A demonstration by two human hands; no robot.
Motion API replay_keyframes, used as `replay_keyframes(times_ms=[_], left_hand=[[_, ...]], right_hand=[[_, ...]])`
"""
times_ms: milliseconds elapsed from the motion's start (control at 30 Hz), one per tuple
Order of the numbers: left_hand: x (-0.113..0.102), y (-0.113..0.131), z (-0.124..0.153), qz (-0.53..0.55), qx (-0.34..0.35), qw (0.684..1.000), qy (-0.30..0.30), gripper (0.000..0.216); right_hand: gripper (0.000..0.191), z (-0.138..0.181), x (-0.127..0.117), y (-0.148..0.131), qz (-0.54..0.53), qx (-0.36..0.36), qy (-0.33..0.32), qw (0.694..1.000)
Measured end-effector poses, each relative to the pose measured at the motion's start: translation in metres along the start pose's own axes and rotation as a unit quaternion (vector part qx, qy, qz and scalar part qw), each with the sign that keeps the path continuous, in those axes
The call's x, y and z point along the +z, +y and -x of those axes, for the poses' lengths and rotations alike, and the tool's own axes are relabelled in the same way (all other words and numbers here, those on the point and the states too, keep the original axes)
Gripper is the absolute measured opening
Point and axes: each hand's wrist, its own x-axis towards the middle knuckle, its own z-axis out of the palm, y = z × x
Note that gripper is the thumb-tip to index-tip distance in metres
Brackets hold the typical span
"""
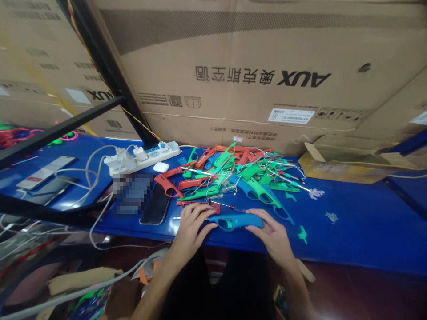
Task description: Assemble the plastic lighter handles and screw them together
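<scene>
A blue gas lighter with a green trigger lies level between my two hands, over the front edge of the blue table. My left hand is closed around its nozzle end, and my right hand grips the rounded handle end. Just behind it rest a red lighter shell and a thin screwdriver. Beyond those spreads a heap of red, green and blue lighter shells, mixed with metal tubes and thin wires. A small green trigger piece sits to the right of my right hand.
Two phones, one a dark phone, lie left of the heap near a white earbud case. A white power strip trails cables. An open cardboard box stands at back right, before large cartons. A black metal frame crosses the left.
</scene>
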Motion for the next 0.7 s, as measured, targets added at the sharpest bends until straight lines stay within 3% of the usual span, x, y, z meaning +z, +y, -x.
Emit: replay_keyframes(times_ms=[133,300,433,700], left_hand=[[0.003,-0.004,0.001,0.009,0.006,1.000,0.015,0.022],[0.006,-0.004,0.001,0.005,-0.021,0.999,0.049,0.020],[0.008,-0.001,0.000,-0.001,-0.029,0.998,0.060,0.013],[0.006,-0.001,0.000,-0.017,-0.015,1.000,0.020,0.012]], right_hand=[[0.028,0.000,-0.004,-0.001,0.067,-0.026,-0.018,0.997],[0.028,0.000,-0.011,0.001,0.232,-0.102,-0.034,0.967],[0.027,0.002,-0.011,0.003,0.277,-0.119,-0.034,0.953],[0.027,0.006,-0.011,0.001,0.300,-0.092,-0.048,0.948]])
